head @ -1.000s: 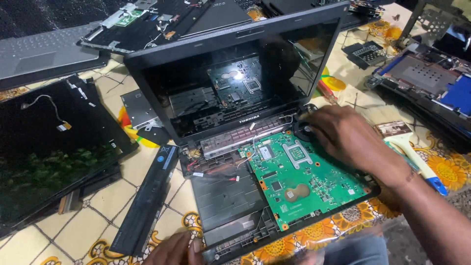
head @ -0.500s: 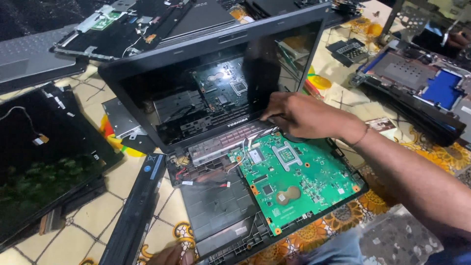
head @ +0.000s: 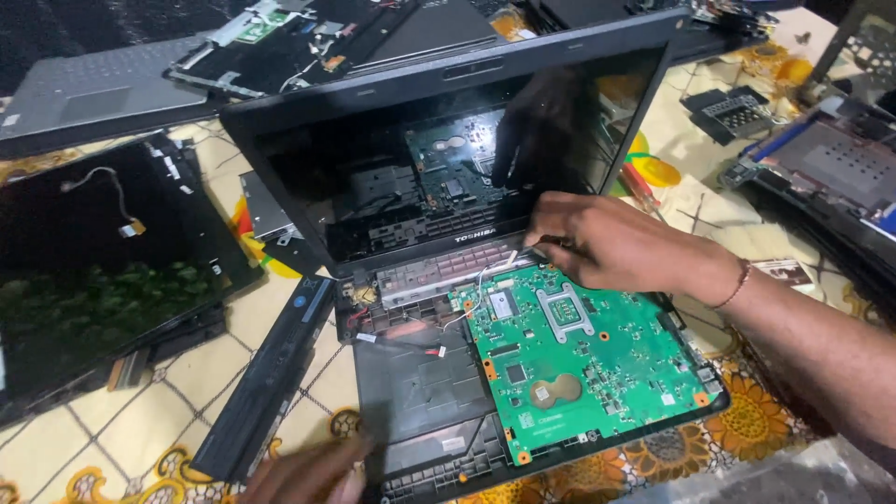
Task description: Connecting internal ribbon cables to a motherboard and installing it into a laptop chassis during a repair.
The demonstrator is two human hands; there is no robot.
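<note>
Pinching at the far edge of the green rectangular circuit board (head: pixel 583 359), the fingertips (head: pixel 541 245) of the right hand (head: pixel 611 245) are drawn together where thin white wires (head: pixel 478 285) run along the hinge strip; whether they actually grip a wire cannot be told. That board lies in the right half of the opened black plastic laptop base (head: pixel 420 392), whose dark glossy screen (head: pixel 448 159) stands tilted up just behind the hand. The left hand (head: pixel 303 471) rests blurred at the base's near left corner, fingers stretched along it, their state unclear. Just left of the base lies a long black battery bar (head: pixel 266 383), diagonal on the cream, flower-patterned tablecloth (head: pixel 140 429). Toward the tablecloth's left edge lies a loose black display panel (head: pixel 93 280); other dismantled laptops (head: pixel 831 177) crowd the far and right edges.
</note>
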